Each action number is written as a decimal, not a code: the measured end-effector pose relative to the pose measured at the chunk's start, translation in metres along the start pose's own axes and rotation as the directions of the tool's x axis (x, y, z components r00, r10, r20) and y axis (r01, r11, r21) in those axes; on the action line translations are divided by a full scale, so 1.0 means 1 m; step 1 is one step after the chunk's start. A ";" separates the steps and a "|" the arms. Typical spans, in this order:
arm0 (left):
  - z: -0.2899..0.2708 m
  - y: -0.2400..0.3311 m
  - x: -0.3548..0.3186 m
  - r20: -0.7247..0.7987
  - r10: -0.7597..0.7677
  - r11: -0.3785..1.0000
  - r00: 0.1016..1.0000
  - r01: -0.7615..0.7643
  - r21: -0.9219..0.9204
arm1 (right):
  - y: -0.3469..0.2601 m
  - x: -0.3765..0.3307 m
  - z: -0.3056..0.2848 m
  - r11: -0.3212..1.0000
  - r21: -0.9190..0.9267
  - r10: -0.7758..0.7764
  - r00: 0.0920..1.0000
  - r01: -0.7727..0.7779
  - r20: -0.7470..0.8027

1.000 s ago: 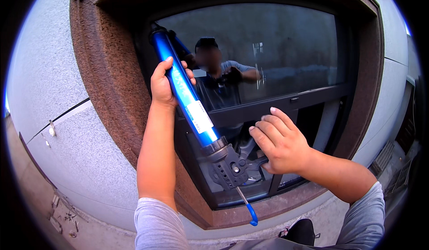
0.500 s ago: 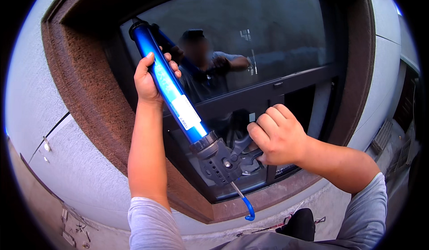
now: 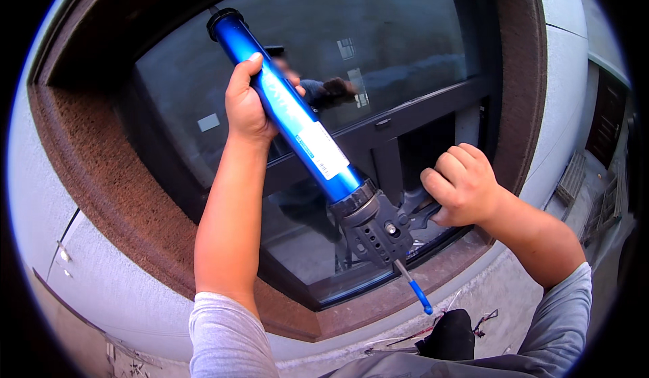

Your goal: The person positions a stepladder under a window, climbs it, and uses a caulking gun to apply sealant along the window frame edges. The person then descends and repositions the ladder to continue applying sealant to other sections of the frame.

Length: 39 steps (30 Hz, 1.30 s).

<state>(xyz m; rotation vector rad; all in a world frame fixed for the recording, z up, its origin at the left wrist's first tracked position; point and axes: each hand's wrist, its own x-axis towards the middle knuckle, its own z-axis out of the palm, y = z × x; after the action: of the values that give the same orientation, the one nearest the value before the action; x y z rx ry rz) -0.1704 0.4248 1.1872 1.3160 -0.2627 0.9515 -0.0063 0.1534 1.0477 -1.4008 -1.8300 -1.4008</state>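
Note:
A caulking gun (image 3: 297, 117) with a long shiny blue barrel slants across the view, its black-capped nozzle end at the upper left. My left hand (image 3: 253, 104) is wrapped round the upper half of that barrel, thumb on top. At the lower right end, my right hand (image 3: 463, 185) is closed round the dark handle and trigger (image 3: 424, 210). A white label (image 3: 324, 153) sits on the barrel near the grey-black frame (image 3: 375, 229). From the frame's back sticks a metal rod with a blue-coated end (image 3: 420, 297). Where the nozzle tip touches is hard to make out.
Behind the gun is a dark-framed window (image 3: 433, 117) with reflecting glass, set in a brown rough-textured surround (image 3: 115, 155). Pale wall panels (image 3: 101, 256) flank it. Tools and cords (image 3: 483, 320) lie on the ground below, and grey slatted pieces (image 3: 574, 182) stand at right.
The caulking gun and both hands have shifted to the right in view, with the gun's rear end a little higher. The blue rod end has turned, so its hook no longer shows. Both grips stay.

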 end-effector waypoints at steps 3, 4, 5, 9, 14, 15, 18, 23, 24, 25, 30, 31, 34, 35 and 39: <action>0.022 -0.018 0.012 -0.029 -0.019 0.999 0.999 0.020 0.046 | 0.017 -0.018 -0.005 0.999 -0.046 0.013 1.000 -0.013 -0.005; 0.031 -0.024 0.016 -0.040 -0.018 0.998 0.999 0.021 0.061 | 0.023 -0.024 -0.007 0.998 -0.054 0.016 1.000 -0.016 -0.003; 0.038 -0.031 0.021 -0.036 -0.018 0.997 0.999 0.020 0.075 | 0.029 -0.031 -0.009 0.998 -0.065 0.021 1.000 -0.021 0.002; 0.067 -0.058 0.040 -0.031 -0.034 0.996 0.999 0.036 0.084 | 0.055 -0.053 -0.024 0.992 -0.119 0.042 0.998 -0.037 0.038; 0.109 -0.091 0.061 -0.007 -0.074 0.995 0.997 0.074 0.069 | 0.087 -0.083 -0.044 0.982 -0.181 0.070 0.994 -0.055 0.078; 0.119 -0.098 0.065 0.004 -0.079 0.995 0.997 0.079 0.063 | 0.093 -0.089 -0.047 0.977 -0.205 0.080 0.994 -0.062 0.080; 0.148 -0.113 0.071 0.000 -0.105 0.993 0.994 0.105 0.058 | 0.109 -0.103 -0.062 0.966 -0.245 0.106 0.990 -0.080 0.098; 0.183 -0.150 0.101 0.036 -0.117 0.992 0.992 0.115 0.045 | 0.138 -0.129 -0.080 0.941 -0.323 0.157 0.977 -0.103 0.143; 0.191 -0.157 0.105 0.044 -0.126 0.991 0.991 0.124 0.045 | 0.145 -0.135 -0.084 0.937 -0.333 0.166 0.975 -0.108 0.149; 0.199 -0.163 0.109 0.053 -0.134 0.990 0.990 0.132 0.046 | 0.150 -0.140 -0.087 0.932 -0.343 0.175 0.972 -0.113 0.155; 0.232 -0.189 0.127 0.060 -0.143 0.989 0.988 0.139 0.058 | 0.173 -0.164 -0.100 0.906 -0.392 0.255 0.945 -0.161 0.203; 0.239 -0.196 0.131 0.055 -0.127 0.991 0.990 0.125 0.047 | 0.176 -0.167 -0.102 0.903 -0.397 0.261 0.945 -0.167 0.195; 0.253 -0.211 0.144 0.119 -0.143 0.990 0.983 0.141 0.028 | 0.185 -0.174 -0.108 0.890 -0.416 0.280 0.944 -0.186 0.176; 0.258 -0.217 0.149 0.152 -0.159 0.987 0.976 0.157 0.024 | 0.188 -0.177 -0.109 0.883 -0.426 0.291 0.941 -0.195 0.173; 0.276 -0.235 0.161 0.075 -0.113 0.994 0.991 0.113 0.001 | 0.199 -0.186 -0.116 0.866 -0.452 0.321 0.931 -0.215 0.172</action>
<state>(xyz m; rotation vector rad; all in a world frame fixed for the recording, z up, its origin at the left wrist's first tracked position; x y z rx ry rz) 0.1889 0.2590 1.2077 1.3509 -0.2440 0.8073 0.2187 -0.0394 1.0322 -2.0436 -1.4254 -1.5969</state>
